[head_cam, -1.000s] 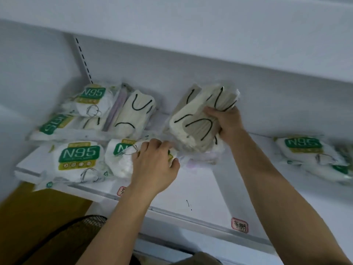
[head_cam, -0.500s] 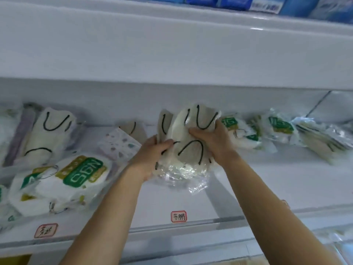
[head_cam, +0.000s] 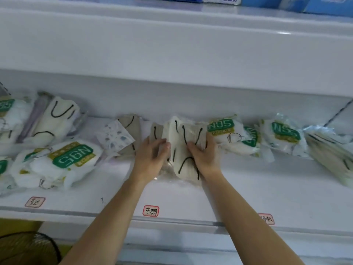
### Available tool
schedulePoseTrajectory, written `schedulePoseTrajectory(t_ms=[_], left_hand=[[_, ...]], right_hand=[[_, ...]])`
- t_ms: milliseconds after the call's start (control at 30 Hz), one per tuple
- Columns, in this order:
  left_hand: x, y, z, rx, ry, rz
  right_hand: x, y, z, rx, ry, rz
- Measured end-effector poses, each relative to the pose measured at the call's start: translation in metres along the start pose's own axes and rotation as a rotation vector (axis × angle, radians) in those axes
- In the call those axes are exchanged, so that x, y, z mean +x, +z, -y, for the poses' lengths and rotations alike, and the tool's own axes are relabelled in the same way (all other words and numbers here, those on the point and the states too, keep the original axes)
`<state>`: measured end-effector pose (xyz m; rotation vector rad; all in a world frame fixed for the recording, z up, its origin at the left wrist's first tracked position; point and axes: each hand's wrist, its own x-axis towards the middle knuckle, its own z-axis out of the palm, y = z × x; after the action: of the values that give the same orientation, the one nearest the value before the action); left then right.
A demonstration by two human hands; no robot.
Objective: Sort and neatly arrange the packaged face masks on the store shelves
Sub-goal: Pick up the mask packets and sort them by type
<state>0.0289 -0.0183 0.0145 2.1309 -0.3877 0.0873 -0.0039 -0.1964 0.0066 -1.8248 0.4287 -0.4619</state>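
Pack of cream masks [head_cam: 183, 150] w/ black ear loops, clear wrap, now lowered onto shelf [head_cam: 248, 192] btwn both hands, left hand [head_cam: 150, 159] gripping its left edge, right hand [head_cam: 204, 157] gripping its right side, N95 packs [head_cam: 225, 134] just right of right hand.

1. Blue boxes [head_cam: 298, 2] up top are chopped off by the frame, print's unreadable.
2. Mask pack [head_cam: 5, 113] at far left is cut by the edge.
3. Both hands [head_cam: 150, 157] hide part of the middle pack [head_cam: 183, 148].
4. Rightmost label [head_cam: 266, 219] is too blurry to read.
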Motion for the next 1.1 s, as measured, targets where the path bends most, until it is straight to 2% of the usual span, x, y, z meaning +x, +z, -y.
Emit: schedulePoseTrajectory(t_ms=[67,133,167,233,300,333,467,633,733,833,967,1033,1100], left_hand=[[-0.005,0.004,-0.008,-0.019,-0.044,-0.036],[-0.005,0.005,-0.015,-0.016,-0.186,-0.037],[-0.003,0.004,-0.017,0.032,-0.261,-0.039],[0.001,-0.004,-0.026,0.298,-0.345,-0.041],[0.004,-0.005,-0.040,0.466,-0.344,-0.020],[0.006,-0.003,-0.048,0.467,-0.334,0.010],[0.013,0.005,-0.061,0.302,-0.458,0.134],[0.016,-0.002,-0.066,0.035,-0.539,0.130],[0.015,0.006,-0.066,-0.057,-0.514,0.131],[0.012,0.010,-0.068,-0.146,-0.435,0.079],[0.003,0.003,-0.065,-0.328,-0.423,-0.039],[-0.005,-0.006,-0.056,-0.464,-0.466,-0.143],[-0.018,-0.016,-0.043,-0.785,-0.509,-0.273]], right_hand=[[-0.001,-0.001,0.002,-0.021,-0.035,0.027],[-0.001,-0.004,0.001,-0.004,-0.029,0.030],[-0.001,-0.005,0.001,-0.003,-0.019,0.023],[0.000,-0.008,0.001,-0.006,0.003,0.007],[0.002,-0.008,0.000,-0.011,0.002,-0.002],[0.002,-0.008,0.000,-0.008,-0.005,-0.004],[0.002,-0.011,0.001,0.003,-0.011,0.006],[0.001,-0.014,0.003,-0.031,0.015,0.044],[0.001,-0.014,0.001,-0.009,0.029,0.068],[0.002,-0.017,0.001,0.011,0.026,0.072],[0.002,-0.017,0.000,0.064,0.027,0.075],[0.004,-0.015,-0.003,0.086,0.035,0.053],[0.006,-0.014,-0.005,0.093,0.042,0.015]])
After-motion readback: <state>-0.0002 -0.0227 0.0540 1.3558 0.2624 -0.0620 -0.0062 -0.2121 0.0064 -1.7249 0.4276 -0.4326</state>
